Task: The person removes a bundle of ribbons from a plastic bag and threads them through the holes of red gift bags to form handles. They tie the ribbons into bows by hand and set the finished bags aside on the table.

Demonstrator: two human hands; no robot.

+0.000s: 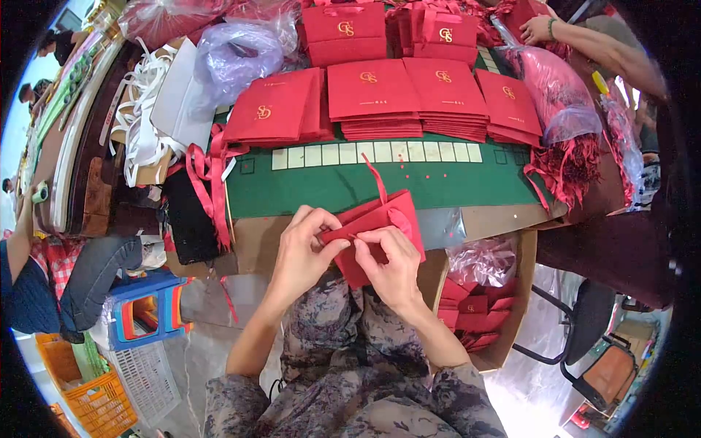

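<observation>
Fingers of the left hand [303,252] and right hand [391,266] are pinching the red paper bag [380,226] over the lap, at the table edge [504,215], seemingly light, creasable, best gripped along its folded rim.

Two hands, the left hand [303,252] and the right hand [391,266], gripped one red paper bag [383,219] between them. Beyond that grip, four stacks of flat red bags [409,98] lay in a row, with two upright bags [343,33] behind them. To the right of the grip stood one cardboard box [522,292] and one chair [591,328]. To its left sat one blue stool [146,306].
</observation>
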